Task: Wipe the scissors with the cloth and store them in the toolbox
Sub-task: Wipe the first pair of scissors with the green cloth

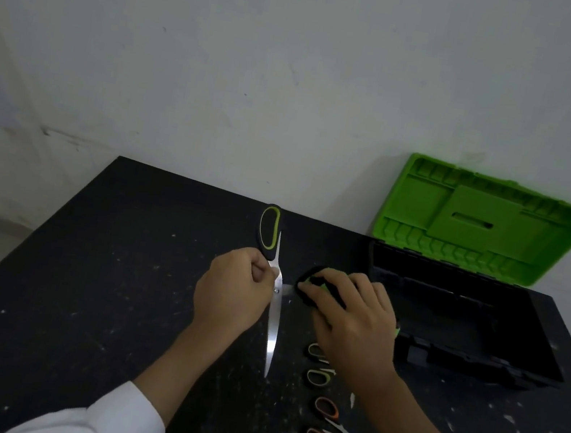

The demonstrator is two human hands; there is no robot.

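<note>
Large scissors (272, 328) with black-and-green handles stand spread open over the black table (93, 278). One handle points away from me and one blade points toward me. My left hand (234, 295) grips them at the pivot. My right hand (349, 323) holds a dark wad with green in it, apparently the cloth (316, 283), pressed against the short silver part that sticks out right of the pivot. The black toolbox (467, 324) stands to the right, its green lid (485, 221) raised against the wall.
Near my right forearm lie two more pairs: green-handled scissors (316, 376) and orange-handled scissors (324, 431), their blades partly hidden by the arm. The table's left edge runs diagonally, with floor beyond. A white wall stands close behind the table.
</note>
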